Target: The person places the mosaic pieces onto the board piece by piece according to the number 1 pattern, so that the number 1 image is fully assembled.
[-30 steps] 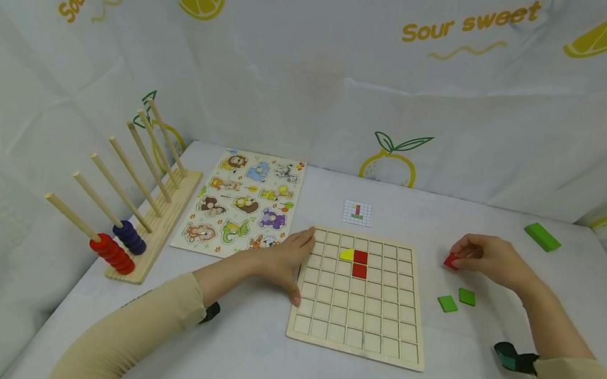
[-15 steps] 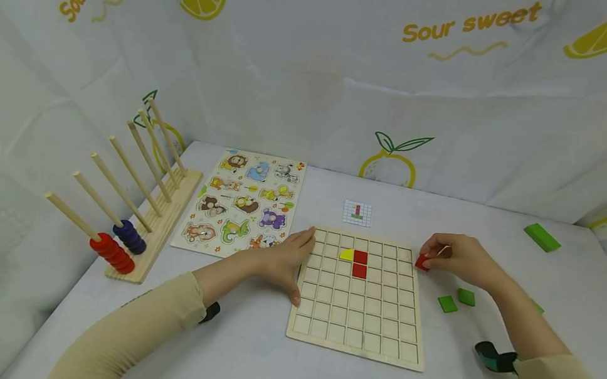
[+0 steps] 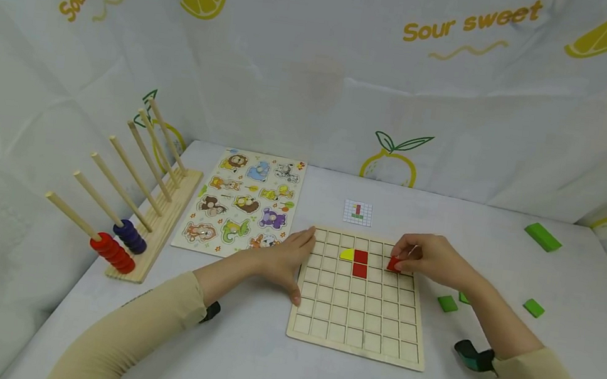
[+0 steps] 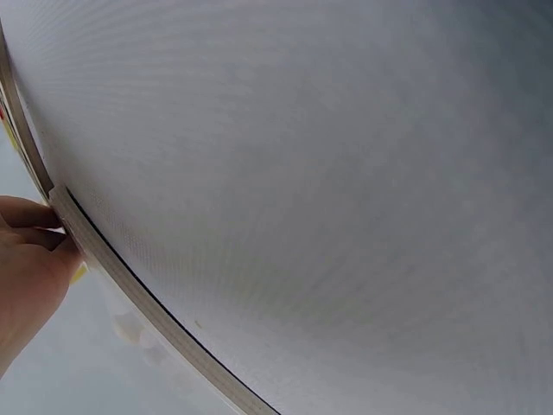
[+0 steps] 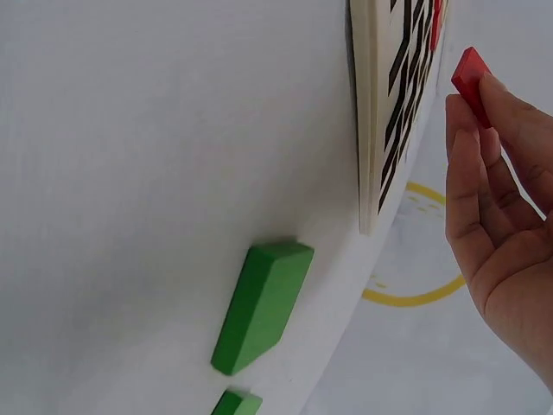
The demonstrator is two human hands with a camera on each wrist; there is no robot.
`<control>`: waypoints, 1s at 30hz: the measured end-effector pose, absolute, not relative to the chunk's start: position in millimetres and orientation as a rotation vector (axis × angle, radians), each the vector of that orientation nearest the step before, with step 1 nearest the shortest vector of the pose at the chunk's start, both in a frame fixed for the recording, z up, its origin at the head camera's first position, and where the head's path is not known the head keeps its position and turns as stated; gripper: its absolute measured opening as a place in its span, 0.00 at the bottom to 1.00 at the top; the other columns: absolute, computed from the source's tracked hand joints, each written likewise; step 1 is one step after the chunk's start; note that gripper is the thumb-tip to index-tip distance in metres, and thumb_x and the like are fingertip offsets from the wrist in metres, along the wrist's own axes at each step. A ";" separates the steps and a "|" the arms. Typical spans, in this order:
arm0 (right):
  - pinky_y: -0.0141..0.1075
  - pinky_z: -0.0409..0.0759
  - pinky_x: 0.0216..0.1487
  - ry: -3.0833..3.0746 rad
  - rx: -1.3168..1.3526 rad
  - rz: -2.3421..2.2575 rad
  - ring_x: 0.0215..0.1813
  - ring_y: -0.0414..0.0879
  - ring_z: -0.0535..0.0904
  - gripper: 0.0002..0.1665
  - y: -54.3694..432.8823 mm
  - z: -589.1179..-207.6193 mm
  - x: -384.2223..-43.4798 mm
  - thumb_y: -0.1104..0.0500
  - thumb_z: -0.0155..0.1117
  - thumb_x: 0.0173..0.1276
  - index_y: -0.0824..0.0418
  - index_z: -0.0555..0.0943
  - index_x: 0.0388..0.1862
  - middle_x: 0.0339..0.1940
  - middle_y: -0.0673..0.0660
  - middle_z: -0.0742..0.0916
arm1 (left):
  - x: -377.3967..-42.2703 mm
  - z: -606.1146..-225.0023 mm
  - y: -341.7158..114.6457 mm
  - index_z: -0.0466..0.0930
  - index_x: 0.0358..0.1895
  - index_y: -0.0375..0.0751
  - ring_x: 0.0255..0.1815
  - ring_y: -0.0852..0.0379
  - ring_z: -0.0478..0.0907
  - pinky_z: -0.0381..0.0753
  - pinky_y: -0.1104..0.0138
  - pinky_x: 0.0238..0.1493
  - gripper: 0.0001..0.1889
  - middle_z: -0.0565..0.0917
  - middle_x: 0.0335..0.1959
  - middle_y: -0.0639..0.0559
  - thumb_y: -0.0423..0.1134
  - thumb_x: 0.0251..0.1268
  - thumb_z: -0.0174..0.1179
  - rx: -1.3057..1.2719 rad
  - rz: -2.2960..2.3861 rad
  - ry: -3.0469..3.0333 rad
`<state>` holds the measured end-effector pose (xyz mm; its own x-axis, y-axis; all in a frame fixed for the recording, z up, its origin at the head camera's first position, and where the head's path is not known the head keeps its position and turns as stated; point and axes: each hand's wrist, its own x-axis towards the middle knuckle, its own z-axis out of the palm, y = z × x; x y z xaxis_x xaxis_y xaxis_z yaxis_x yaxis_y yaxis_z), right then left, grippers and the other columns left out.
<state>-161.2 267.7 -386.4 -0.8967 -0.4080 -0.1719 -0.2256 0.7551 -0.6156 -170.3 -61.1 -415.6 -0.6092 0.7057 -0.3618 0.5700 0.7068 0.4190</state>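
Observation:
A wooden grid board [image 3: 347, 318] lies on the table. Set in its upper cells are a yellow rounded tile [image 3: 347, 255] and two red square tiles [image 3: 360, 271], one above the other. My left hand [image 3: 281, 266] rests along the board's left edge, thumb and fingers spread apart. Over the upper right cells, my right hand [image 3: 434, 258] pinches a loose red square tile [image 3: 393, 264] between thumb and fingers. The right wrist view shows this red tile [image 5: 471, 78] held tilted at the fingertips, above the board's surface.
Right of the board lie green tiles [image 3: 447, 304], one partly behind the right forearm, and a longer green block [image 3: 543, 237] farther back. A small pattern card [image 3: 357, 212] sits behind the board. Leftward are an animal puzzle [image 3: 239, 204] and a pegged bead stand [image 3: 163, 223].
My right hand has carried the red tile leftward from the table beside the board to above its upper right cells, uncovering another green tile. The left hand has stayed put.

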 end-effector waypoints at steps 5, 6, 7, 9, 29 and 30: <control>0.28 0.80 0.39 2.618 -0.532 -0.901 0.38 0.43 0.81 0.07 256.5 -388.7 -160.2 0.63 0.71 0.61 0.56 0.83 0.38 0.36 0.52 0.87 | -170.0 -415.4 -61.2 0.33 0.79 0.29 0.84 0.42 0.29 0.41 0.55 0.85 0.72 0.28 0.82 0.38 0.58 0.42 0.77 0.967 0.369 2.398; 0.28 0.81 0.40 2.610 -0.543 -0.907 0.38 0.42 0.81 0.07 254.7 -389.6 -159.9 0.63 0.71 0.61 0.56 0.83 0.38 0.37 0.52 0.87 | -169.9 -415.3 -61.2 0.33 0.79 0.29 0.84 0.42 0.29 0.41 0.55 0.85 0.72 0.28 0.82 0.38 0.58 0.41 0.77 0.968 0.371 2.398; 0.28 0.81 0.40 2.603 -0.550 -0.912 0.38 0.42 0.81 0.08 253.0 -390.7 -159.8 0.64 0.71 0.61 0.56 0.83 0.38 0.37 0.52 0.87 | -169.9 -415.2 -61.2 0.33 0.79 0.29 0.84 0.42 0.29 0.41 0.55 0.85 0.72 0.28 0.82 0.38 0.58 0.41 0.78 0.967 0.372 2.396; 0.28 0.82 0.41 2.588 -0.561 -0.924 0.39 0.42 0.82 0.08 249.3 -392.4 -159.3 0.64 0.71 0.61 0.56 0.84 0.38 0.37 0.52 0.87 | -170.0 -414.9 -61.1 0.33 0.79 0.29 0.84 0.42 0.30 0.41 0.55 0.85 0.72 0.28 0.82 0.38 0.58 0.41 0.78 0.966 0.374 2.396; 0.28 0.81 0.37 2.475 -0.657 -0.954 0.36 0.40 0.79 0.07 215.1 -401.2 -149.5 0.66 0.69 0.61 0.59 0.84 0.38 0.32 0.51 0.87 | -171.1 -416.2 -62.0 0.33 0.79 0.29 0.84 0.42 0.30 0.42 0.54 0.84 0.72 0.28 0.82 0.37 0.57 0.41 0.78 0.965 0.374 2.398; 0.28 0.81 0.37 2.479 -0.654 -0.949 0.35 0.40 0.79 0.07 214.5 -401.6 -148.9 0.66 0.69 0.61 0.59 0.84 0.37 0.31 0.51 0.87 | -171.1 -416.5 -61.9 0.33 0.79 0.30 0.84 0.42 0.30 0.42 0.55 0.84 0.72 0.28 0.82 0.38 0.58 0.41 0.78 0.966 0.373 2.399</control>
<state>-148.9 214.5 -401.6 -0.8081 -0.5537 -0.2009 -0.2779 0.6592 -0.6987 -171.1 -61.9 -416.5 -0.6091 0.7043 -0.3648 0.5604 0.7076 0.4304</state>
